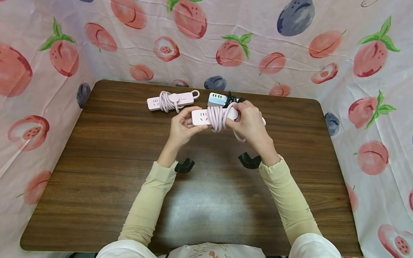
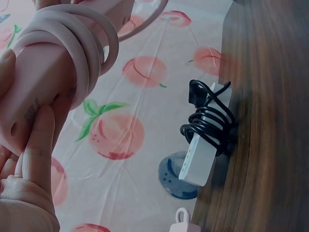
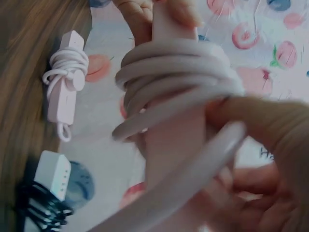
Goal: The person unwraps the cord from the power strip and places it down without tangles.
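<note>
Forearms (image 1: 149,203) extended forward, left grip (image 1: 180,130) pinching, right grip (image 1: 251,123) curled

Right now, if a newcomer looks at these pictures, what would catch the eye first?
Probably the bright fruit-print cloth behind the dark table. Next, the pink strip, wrapped in its cord, held above the table by left grip and right grip. Beyond it, near the far edge, lie a second pink strip, on the left, and a white strip with black cord.
</note>
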A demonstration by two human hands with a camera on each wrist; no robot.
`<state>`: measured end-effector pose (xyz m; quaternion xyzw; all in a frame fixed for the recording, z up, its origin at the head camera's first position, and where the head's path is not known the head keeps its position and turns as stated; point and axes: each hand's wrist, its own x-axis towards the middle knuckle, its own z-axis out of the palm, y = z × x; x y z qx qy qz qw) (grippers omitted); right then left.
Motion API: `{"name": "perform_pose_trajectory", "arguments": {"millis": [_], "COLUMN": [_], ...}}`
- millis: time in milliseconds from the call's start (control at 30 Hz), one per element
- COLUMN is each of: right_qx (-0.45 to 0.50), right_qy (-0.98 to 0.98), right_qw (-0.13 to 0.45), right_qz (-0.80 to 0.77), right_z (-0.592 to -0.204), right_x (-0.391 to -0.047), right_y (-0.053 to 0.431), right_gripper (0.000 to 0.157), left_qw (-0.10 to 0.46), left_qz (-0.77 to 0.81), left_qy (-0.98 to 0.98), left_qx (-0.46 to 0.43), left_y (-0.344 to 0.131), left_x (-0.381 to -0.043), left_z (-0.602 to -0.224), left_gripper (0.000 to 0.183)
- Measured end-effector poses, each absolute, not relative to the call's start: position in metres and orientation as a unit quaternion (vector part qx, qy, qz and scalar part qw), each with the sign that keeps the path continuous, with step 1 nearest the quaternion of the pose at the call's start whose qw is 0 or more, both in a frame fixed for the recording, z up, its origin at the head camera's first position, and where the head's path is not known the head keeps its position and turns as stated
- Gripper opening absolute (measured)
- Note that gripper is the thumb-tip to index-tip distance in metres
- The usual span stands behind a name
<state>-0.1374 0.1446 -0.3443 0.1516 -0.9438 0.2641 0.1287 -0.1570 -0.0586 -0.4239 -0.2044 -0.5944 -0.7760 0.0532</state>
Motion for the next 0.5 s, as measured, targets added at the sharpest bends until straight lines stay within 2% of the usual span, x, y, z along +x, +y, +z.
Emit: {"name": "perform_pose_trajectory", "arguments": {"millis": [100, 333, 500], "right_qx": [0.133, 0.109, 0.112], "right_qy": [-0.952, -0.964, -0.962], "right_qw": [0.111, 0.044, 0.066], "right_qz": [0.254, 0.24, 0.241], "right_z": [-0.3411, -0.3365, -0.3369], "right_x": [-0.1352, -0.1351, -0.1338], "right_y": [0.1422, 0.1442, 0.1466], "right_gripper": [0.016, 0.02, 0.022], "left_qw": [0.056, 0.037, 0.032], "left_qz": [-0.773, -0.771, -0.779], "left_qy": [-0.598, -0.604, -0.593], "left_qx": [-0.204, -0.199, -0.204], "left_y": [-0.0569, -0.0537, -0.0525], "left_x": [-0.1564, -0.1542, -0.1534], "left_z": [-0.4241, -0.43, -0.4308], "left_gripper": [0.053, 0.054, 0.055]}}
